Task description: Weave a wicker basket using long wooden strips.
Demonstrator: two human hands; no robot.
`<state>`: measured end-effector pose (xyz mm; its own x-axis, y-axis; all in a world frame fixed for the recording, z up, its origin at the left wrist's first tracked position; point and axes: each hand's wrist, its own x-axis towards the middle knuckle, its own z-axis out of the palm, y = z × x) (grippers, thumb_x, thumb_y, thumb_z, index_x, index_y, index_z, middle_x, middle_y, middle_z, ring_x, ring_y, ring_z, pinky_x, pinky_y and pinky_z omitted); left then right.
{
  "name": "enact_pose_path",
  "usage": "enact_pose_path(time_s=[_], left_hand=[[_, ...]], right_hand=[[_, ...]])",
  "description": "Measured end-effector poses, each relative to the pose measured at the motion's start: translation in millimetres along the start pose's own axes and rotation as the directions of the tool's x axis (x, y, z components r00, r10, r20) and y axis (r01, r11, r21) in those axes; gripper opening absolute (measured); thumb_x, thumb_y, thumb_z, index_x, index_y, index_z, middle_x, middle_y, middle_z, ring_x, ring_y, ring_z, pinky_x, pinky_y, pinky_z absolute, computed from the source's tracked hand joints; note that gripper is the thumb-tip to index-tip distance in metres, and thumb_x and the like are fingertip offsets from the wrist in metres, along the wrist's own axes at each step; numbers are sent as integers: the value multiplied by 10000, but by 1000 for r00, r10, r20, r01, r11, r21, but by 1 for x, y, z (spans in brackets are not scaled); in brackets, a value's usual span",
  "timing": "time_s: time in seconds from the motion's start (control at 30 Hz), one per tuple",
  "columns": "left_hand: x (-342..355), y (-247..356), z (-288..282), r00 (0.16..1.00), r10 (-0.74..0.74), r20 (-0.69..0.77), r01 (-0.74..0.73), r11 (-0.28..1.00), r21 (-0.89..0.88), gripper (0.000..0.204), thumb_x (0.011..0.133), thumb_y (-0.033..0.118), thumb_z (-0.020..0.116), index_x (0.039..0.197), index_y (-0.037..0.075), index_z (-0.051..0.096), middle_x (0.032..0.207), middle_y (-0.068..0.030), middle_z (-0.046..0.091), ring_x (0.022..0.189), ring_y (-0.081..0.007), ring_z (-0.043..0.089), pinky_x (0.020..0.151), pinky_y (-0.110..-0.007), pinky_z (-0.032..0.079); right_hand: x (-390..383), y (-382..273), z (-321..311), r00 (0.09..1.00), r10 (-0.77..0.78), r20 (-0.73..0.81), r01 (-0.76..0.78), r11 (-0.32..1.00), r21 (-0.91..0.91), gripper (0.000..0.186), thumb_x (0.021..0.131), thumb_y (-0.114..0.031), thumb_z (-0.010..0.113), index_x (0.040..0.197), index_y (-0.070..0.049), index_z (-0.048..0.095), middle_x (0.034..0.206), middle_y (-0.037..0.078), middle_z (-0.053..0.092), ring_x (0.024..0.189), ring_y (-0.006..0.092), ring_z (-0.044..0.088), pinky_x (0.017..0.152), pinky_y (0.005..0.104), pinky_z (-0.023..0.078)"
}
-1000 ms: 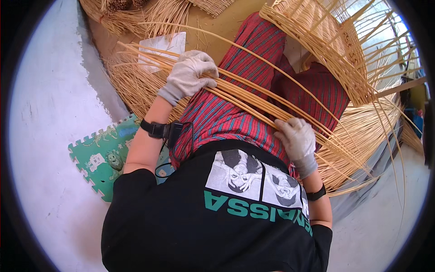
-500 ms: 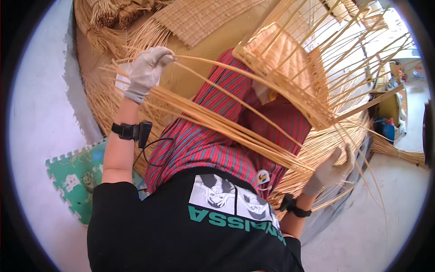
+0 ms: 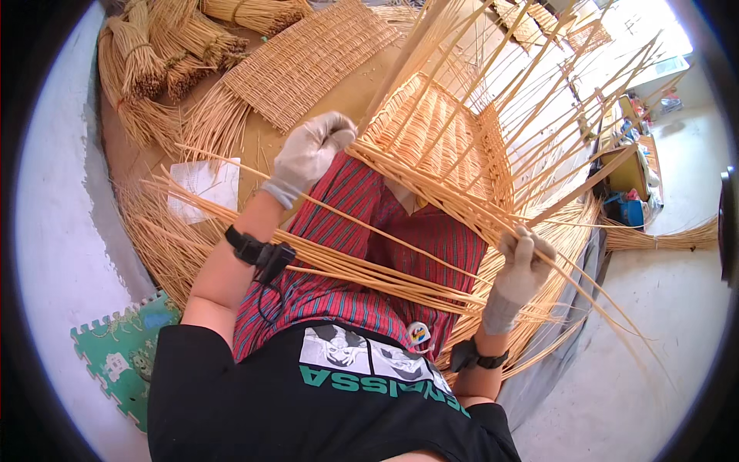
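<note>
A part-woven wicker basket rests on my knees, tilted, with long upright stakes standing out of its sides. At its near left corner my left hand, in a pale work glove, is closed with fingers pinched on a wicker strand that runs along the near rim. My right hand, also gloved, is closed around wicker strands at the near right corner; their loose ends trail off to the right. Across my lap lies a bundle of loose wicker strands. The exact grip of the left fingertips is partly hidden.
Tied wicker bundles and a flat woven panel lie at the back left. White paper sits beside the strands. A green foam mat is at left. More wicker and a blue container are at right.
My left hand has moved right to the basket's near left corner, drawing the strand against the rim. My right hand has risen from open and apart to grip strands at the right corner.
</note>
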<state>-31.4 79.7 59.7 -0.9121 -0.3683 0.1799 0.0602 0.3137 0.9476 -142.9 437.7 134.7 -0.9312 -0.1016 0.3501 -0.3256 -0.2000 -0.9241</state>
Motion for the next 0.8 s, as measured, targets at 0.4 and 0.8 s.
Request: enact_pose_path(time_s=[0.4,0.8], left_hand=[[17,-10,18,956,-275,-101,257,953,-161,400,944,-40,649,1329,38,575,1241,-94,688,1141,-194,663,976,-314,551],[52,15,64,966,-250,69,256,960,-110,236,969,135,689,1173,56,601,998,-83,682,747,-155,691,632,-296,583]], right_hand=[[-38,38,-38,961,225,-160,-224,974,20,104,1000,-83,649,1051,-26,578,936,138,689,781,200,701,670,301,617],[25,38,-31,964,264,-12,-264,959,-108,97,996,-83,660,1012,-38,576,991,114,685,871,190,682,767,317,603]])
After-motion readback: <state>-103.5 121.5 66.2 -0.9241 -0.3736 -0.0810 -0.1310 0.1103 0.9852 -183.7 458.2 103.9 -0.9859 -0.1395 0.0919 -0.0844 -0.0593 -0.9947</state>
